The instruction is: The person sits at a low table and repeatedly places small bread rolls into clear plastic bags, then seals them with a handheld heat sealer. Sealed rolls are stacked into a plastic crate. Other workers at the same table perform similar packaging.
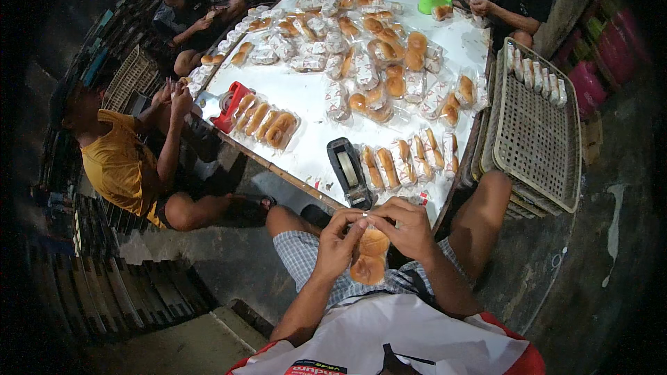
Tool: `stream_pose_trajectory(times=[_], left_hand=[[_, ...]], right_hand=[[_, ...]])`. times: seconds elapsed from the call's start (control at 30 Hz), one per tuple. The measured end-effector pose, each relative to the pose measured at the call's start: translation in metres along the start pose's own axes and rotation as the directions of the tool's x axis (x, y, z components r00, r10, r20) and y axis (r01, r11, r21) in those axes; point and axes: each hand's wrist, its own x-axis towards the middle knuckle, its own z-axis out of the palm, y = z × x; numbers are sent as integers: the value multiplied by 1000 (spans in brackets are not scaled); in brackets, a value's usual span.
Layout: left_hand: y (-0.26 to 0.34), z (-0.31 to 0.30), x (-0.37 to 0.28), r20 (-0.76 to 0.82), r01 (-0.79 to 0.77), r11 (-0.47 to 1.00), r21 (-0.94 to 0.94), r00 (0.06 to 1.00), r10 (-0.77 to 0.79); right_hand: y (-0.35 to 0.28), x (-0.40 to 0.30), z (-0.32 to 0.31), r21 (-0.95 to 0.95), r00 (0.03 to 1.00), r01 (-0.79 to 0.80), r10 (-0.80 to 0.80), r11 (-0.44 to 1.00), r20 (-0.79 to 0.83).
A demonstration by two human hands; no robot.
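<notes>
My left hand [341,239] and my right hand [404,226] meet over my lap, their fingertips pinching the top of a clear plastic bag. A pair of joined golden bread rolls [371,255] hangs in that bag below the fingers. Just beyond my hands, at the near corner of the white table [307,166], stands a black tape dispenser [349,172] with a roll of clear tape. To its right lies a row of bagged rolls [401,161] with printed wrapping. Further left, several bagged rolls [268,122] lie side by side against a red tape dispenser [232,107].
A large heap of bagged rolls [385,52] covers the table's far part, near a green tape dispenser [434,1]. Stacked plastic crates [536,140] stand at the right, the top one holding wrapped rolls. Three other people sit around the table: two at the left, one at the far right.
</notes>
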Motion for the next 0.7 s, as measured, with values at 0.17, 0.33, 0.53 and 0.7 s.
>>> stream_pose_trajectory(times=[0.17,0.33,0.53,0.7], left_hand=[[-28,3,0,-130,29,999,-46,991,-35],[-16,-1,-14,-217,-232,972,42,947,235],[-7,-13,-17,-38,-393,913,108,916,399],[9,-28,-9,71,-328,911,249,945,320]], right_hand=[[24,-23,48,297,950,-282,309,912,-49],[26,-38,52,536,892,-449,327,715,311],[23,-32,50,553,754,-634,275,540,596],[37,-3,53,339,877,-445,327,829,352]])
